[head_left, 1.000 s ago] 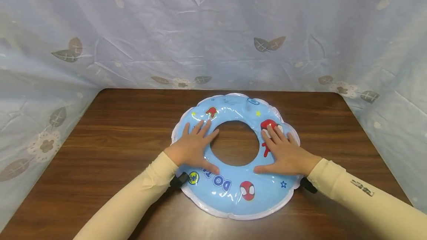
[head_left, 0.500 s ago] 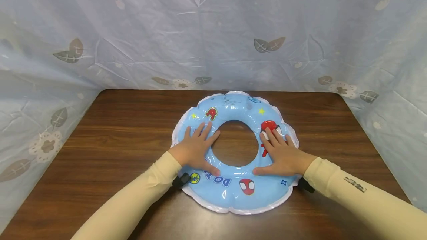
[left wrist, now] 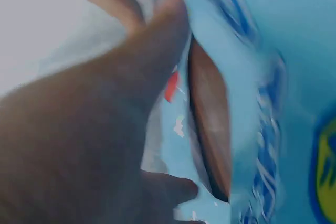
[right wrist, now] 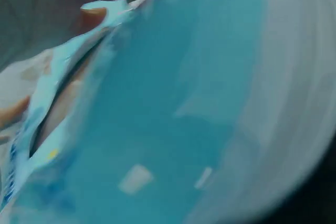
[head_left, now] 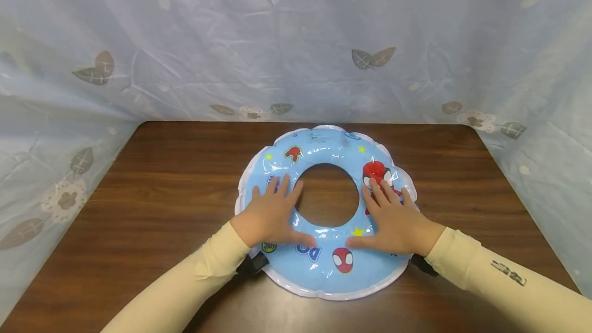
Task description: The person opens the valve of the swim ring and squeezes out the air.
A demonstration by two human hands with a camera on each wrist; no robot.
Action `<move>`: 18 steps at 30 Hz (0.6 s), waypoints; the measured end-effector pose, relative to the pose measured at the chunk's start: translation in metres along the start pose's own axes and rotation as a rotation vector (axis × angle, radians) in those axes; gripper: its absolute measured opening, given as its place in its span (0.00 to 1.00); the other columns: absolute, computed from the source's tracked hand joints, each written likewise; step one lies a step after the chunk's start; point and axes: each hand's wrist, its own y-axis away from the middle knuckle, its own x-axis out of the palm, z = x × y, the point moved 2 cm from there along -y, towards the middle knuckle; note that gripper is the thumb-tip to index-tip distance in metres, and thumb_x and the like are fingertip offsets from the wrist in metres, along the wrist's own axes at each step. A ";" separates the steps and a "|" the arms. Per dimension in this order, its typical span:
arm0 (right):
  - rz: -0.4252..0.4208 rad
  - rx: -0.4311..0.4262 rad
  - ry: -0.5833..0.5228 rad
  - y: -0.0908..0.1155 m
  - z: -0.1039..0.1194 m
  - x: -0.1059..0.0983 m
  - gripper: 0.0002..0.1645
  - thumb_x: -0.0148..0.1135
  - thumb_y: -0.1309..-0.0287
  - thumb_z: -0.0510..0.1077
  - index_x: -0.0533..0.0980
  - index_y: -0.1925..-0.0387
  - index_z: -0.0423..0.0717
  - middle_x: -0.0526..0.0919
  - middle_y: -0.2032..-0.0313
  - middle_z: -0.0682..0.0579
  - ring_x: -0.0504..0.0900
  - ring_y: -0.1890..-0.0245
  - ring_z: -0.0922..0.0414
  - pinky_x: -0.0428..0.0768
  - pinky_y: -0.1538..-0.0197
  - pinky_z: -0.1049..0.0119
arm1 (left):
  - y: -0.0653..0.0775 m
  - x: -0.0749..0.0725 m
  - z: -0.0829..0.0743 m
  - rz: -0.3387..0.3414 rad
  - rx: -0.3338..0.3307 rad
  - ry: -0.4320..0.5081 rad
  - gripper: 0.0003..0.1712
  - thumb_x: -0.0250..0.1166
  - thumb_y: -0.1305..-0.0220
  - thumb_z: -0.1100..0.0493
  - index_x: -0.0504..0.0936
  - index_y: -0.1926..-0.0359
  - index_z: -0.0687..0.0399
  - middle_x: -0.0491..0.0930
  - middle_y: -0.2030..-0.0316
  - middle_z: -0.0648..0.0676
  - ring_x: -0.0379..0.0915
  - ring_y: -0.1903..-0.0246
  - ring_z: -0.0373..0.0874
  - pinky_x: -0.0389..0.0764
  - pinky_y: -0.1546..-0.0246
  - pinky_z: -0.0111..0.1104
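A blue inflatable swim ring (head_left: 319, 281) with a white scalloped rim lies flat on the table in the head view. Red cartoon masks, yellow stars and blue lettering are printed on it. Over its left side is my left hand (head_left: 273, 220), fingers spread and straight, thumb pointing inward. My right hand (head_left: 393, 222) mirrors it over the right side, covering part of a red cartoon figure. Whether both palms press the ring or hover just above it I cannot tell. Both wrist views show the blue vinyl close up, blurred, with the ring's hole (left wrist: 210, 114) beside the left hand.
The dark wood-grain table (head_left: 162, 179) extends on both sides of the ring. A pale curtain (head_left: 314, 40) with leaf and flower prints encloses its back and sides. Black wrist straps sit below the cream sleeves (head_left: 185, 281).
Both hands have shifted slightly toward the near side, and the thumbs have come closer together. A yellow star beside the right thumb now shows. The ring has barely moved.
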 end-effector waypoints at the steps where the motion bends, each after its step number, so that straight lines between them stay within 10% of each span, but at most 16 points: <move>1: 0.012 0.000 0.002 0.002 0.002 0.000 0.74 0.57 0.51 0.86 0.55 0.20 0.37 0.52 0.21 0.33 0.50 0.23 0.27 0.47 0.33 0.19 | 0.004 0.000 -0.003 0.015 -0.008 0.014 0.78 0.67 0.59 0.13 0.51 0.17 0.50 0.46 0.19 0.65 0.41 0.21 0.70 0.54 0.34 0.75; 18: 0.095 0.018 0.002 0.000 0.010 0.018 0.78 0.61 0.58 0.86 0.54 0.21 0.36 0.52 0.21 0.31 0.52 0.24 0.27 0.47 0.34 0.17 | 0.006 0.022 -0.013 0.069 -0.042 -0.047 0.78 0.67 0.63 0.12 0.52 0.17 0.45 0.45 0.18 0.64 0.40 0.21 0.71 0.55 0.37 0.77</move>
